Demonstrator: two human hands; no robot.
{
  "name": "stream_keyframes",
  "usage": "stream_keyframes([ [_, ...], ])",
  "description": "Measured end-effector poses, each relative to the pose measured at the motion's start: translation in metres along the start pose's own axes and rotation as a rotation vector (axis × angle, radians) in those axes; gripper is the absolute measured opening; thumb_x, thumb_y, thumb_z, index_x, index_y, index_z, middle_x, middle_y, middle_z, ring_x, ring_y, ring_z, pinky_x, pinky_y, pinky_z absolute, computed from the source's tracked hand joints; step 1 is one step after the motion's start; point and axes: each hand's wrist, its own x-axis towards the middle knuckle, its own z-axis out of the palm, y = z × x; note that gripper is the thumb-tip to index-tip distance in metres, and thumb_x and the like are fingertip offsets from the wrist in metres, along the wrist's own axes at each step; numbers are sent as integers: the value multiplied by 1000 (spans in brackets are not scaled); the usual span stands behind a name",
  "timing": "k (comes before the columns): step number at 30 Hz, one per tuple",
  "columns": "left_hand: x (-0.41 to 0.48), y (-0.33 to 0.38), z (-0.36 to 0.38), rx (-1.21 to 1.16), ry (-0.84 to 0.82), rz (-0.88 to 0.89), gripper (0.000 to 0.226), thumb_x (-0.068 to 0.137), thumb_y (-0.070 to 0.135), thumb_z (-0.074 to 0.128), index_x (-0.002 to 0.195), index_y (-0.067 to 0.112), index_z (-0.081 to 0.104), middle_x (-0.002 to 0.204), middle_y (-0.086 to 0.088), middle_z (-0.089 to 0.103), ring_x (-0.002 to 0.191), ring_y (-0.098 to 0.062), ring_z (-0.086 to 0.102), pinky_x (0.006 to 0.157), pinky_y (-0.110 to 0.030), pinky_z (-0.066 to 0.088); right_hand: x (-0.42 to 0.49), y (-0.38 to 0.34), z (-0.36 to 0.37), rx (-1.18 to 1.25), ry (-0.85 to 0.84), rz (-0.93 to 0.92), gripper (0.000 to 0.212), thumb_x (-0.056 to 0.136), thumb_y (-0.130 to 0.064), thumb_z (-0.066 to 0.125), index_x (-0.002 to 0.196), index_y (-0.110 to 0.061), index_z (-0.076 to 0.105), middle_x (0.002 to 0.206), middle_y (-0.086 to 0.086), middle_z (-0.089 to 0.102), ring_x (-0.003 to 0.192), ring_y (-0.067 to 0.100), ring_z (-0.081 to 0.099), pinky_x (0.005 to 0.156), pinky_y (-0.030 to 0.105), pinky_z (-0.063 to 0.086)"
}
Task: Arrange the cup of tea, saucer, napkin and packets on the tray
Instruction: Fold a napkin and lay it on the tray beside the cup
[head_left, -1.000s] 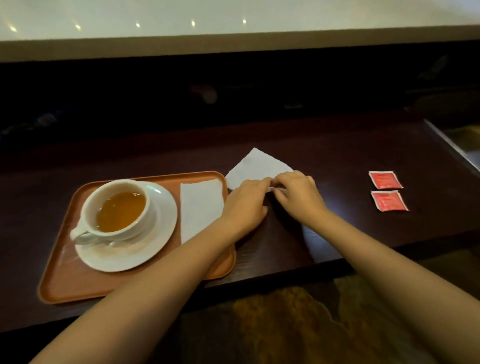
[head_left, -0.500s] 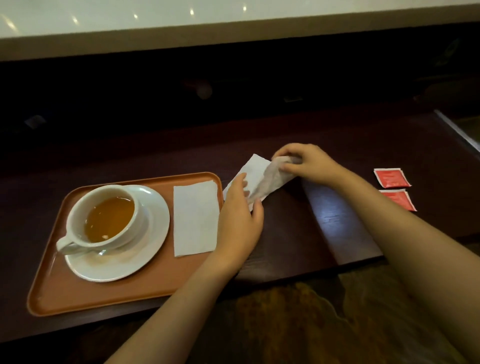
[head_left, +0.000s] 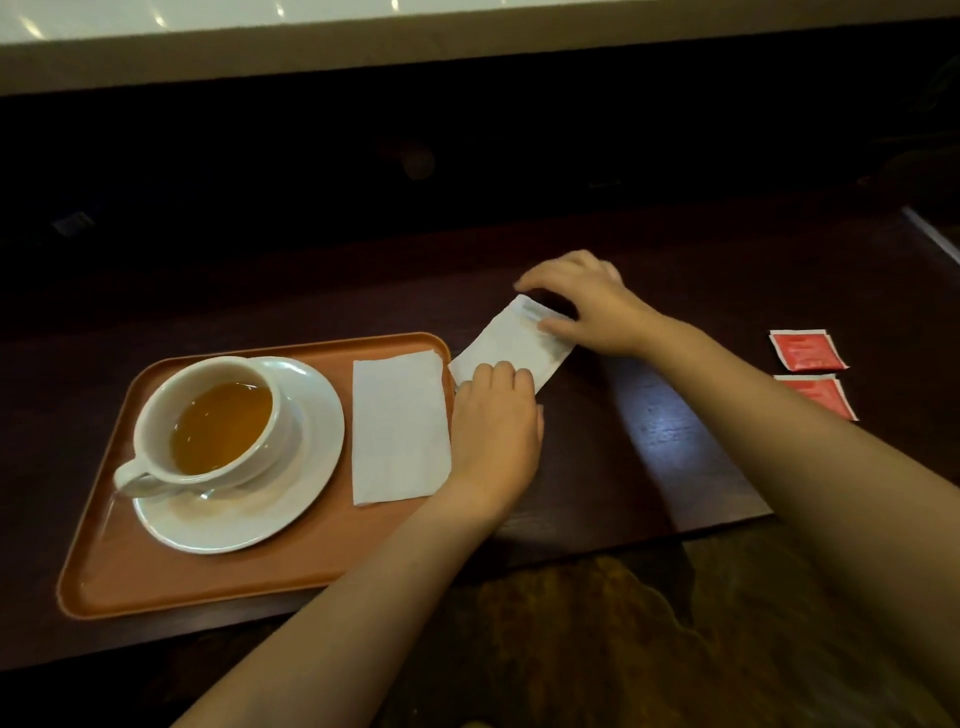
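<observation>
Second napkin (head_left: 511, 345): on desk (head_left: 675, 457), touching tray (head_left: 218, 577) rim. Left hand (head_left: 496, 431) pins its near end flat; right hand (head_left: 587, 304) pinches far end. Fold advice: align edges, crease firmly. Red packets (head_left: 805, 351) well apart, awaiting placement.

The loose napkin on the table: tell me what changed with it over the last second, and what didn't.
The right hand lifted one end of the loose napkin and folded it over; it now lies flat as a narrower strip, right fingers pressing its far end, left hand holding the near end. The folded napkin on the tray, cup, saucer and red packets stayed put.
</observation>
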Motion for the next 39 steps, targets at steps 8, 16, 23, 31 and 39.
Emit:
stream_keyframes([
  [8, 11, -1, -6, 36, 2, 31, 19, 92, 14, 41, 102, 8, 56, 105, -13, 63, 95, -28, 55, 76, -37, 42, -41, 15, 20, -11, 67, 57, 13, 82, -21, 63, 95, -21, 64, 109, -5, 65, 111, 18, 47, 95, 33, 22],
  [16, -14, -18, -46, -693, 163, -266, 9, 90, 23, 50, 92, 21, 58, 74, 16, 57, 67, -2, 57, 55, -10, 46, -38, -23, -8, 577, 78, 168, 13, 81, -30, 65, 88, -20, 68, 92, -3, 67, 90, 7, 59, 79, 18, 47],
  [23, -62, -50, -70, -1118, 129, -699, 11, 88, 25, 50, 95, 31, 56, 106, 1, 63, 98, -13, 60, 85, -37, 54, 5, -77, -6, 844, -35, 217, 15, 77, -9, 68, 88, -20, 64, 78, -3, 65, 70, 6, 63, 66, 17, 52],
  [31, -91, -62, -65, -840, 72, -758, 41, 89, 20, 51, 130, 20, 44, 132, -3, 54, 119, -18, 51, 91, -26, 40, 44, -126, 40, 443, -135, 168, 14, 78, -16, 64, 92, -20, 64, 80, -11, 59, 76, 7, 57, 66, 19, 47],
  [39, -110, -66, -65, -601, -12, -614, 41, 89, 25, 51, 129, 18, 46, 141, -2, 38, 105, -6, 50, 87, -15, 38, 46, -132, 70, 303, -139, 140, 22, 81, -21, 61, 103, -22, 60, 100, -4, 59, 97, 15, 54, 76, 24, 45],
])
